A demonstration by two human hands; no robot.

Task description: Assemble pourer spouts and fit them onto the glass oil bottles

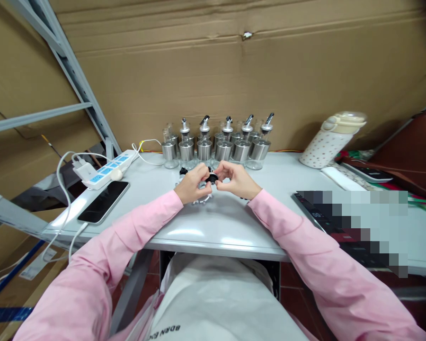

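Our left hand (pixel 195 183) has its thumb and fingertips pinched on a small black fitting (pixel 212 179) in the head view, and our right hand (pixel 234 179) grips the fitting from the other side, fingertips almost meeting ours on the left. The fitting sits between the two hands, raised over the middle of the table (pixel 216 237), closer to the bottles than to the near edge. For a handling this fine, we judge it best to let one hand hold firm while the other presses or turns, with pressure straight along the fitting so that it does not tilt or slip.

Under the left hand lie some pale, clear-looking parts (pixel 202 200), too blurred to name; we would do well to leave them room. A second black piece (pixel 183 171) lies just beyond that hand, toward the far edge, where our knuckles could nudge it. Steel-and-glass bottles (pixel 223 149) line the far edge, five topped with pour spouts (pixel 205 124); low, tucked elbows should spare us knocking them.
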